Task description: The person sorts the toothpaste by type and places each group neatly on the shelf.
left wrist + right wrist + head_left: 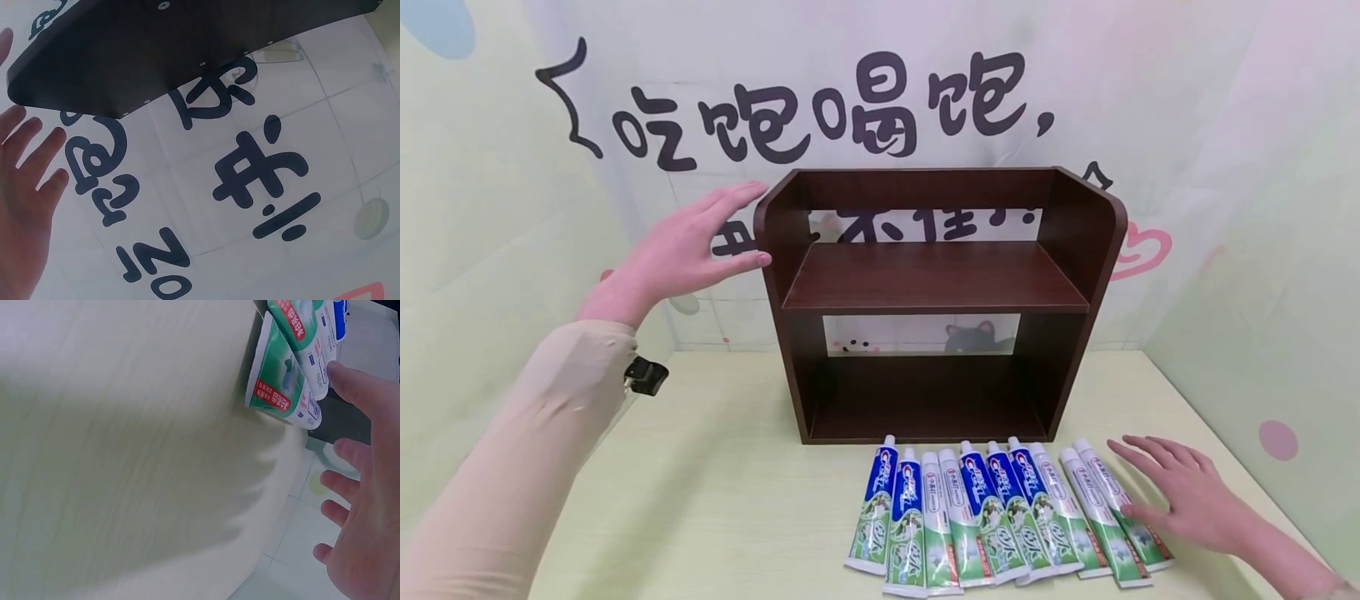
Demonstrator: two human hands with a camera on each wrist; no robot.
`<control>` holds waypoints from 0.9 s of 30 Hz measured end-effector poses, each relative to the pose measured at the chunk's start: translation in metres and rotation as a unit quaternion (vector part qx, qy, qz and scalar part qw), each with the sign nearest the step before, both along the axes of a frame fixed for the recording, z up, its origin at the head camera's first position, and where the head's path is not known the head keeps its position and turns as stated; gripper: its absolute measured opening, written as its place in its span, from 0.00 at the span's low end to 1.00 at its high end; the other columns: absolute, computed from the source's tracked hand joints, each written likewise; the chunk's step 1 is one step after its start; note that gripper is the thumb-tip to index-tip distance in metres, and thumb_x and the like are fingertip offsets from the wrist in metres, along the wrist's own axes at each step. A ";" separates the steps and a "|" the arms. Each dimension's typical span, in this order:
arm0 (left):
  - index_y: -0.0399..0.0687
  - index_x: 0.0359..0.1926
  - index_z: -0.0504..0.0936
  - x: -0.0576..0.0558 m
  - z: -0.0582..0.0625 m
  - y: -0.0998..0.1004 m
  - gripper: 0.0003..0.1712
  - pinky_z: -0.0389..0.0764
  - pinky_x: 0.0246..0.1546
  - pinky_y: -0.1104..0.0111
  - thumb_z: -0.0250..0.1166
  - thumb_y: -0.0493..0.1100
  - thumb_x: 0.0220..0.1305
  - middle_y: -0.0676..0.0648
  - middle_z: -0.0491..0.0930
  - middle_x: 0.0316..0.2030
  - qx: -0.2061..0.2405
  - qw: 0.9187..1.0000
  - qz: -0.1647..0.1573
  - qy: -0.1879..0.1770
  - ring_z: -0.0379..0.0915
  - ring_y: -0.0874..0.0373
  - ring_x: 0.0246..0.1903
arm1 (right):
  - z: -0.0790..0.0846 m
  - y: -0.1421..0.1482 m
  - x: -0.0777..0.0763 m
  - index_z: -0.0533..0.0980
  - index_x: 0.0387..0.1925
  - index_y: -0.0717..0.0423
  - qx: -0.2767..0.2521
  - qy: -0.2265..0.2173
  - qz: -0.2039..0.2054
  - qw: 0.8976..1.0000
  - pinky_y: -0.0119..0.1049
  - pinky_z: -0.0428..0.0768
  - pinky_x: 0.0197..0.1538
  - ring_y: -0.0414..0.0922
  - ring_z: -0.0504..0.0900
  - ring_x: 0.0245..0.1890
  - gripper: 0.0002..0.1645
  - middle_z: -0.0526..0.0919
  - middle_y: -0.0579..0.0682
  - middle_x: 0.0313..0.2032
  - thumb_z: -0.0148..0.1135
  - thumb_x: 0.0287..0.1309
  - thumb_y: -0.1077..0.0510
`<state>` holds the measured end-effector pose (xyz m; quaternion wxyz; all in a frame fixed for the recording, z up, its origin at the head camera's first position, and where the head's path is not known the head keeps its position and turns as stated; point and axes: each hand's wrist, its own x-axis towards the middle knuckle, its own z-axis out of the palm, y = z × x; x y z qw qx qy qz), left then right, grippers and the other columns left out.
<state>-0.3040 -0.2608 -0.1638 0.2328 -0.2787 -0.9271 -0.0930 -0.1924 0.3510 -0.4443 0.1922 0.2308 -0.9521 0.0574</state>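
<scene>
A dark brown two-tier shelf (936, 279) stands at the back of the table. My left hand (692, 242) is at the upper left edge of its side panel, fingers extended and thumb apart; in the left wrist view the fingertips (56, 178) show beside the dark panel (119, 62). In front of the shelf lies a row of several toothpaste tubes, blue-and-green Crest ones (908, 521) and white-and-green ones (938, 521), caps toward the shelf. My right hand (1198, 496), fingers spread, hovers at the row's right end, thumb over the outermost white-and-green tube (284, 378).
Pale walls with large black lettering (880, 104) enclose the light wooden table (715, 483) at the back and both sides. Both tiers of the shelf face forward, with gaps in its back. A small black device (646, 377) sits at the left wrist.
</scene>
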 end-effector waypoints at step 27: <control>0.58 0.73 0.63 -0.012 -0.006 0.011 0.38 0.67 0.69 0.45 0.67 0.50 0.65 0.46 0.68 0.71 0.047 0.997 -0.043 0.038 0.63 0.45 0.70 | -0.008 -0.007 0.004 0.73 0.63 0.47 -0.002 -0.062 -0.027 0.998 0.55 0.72 0.47 0.55 0.75 0.52 0.42 0.80 0.50 0.52 0.74 0.45 0.40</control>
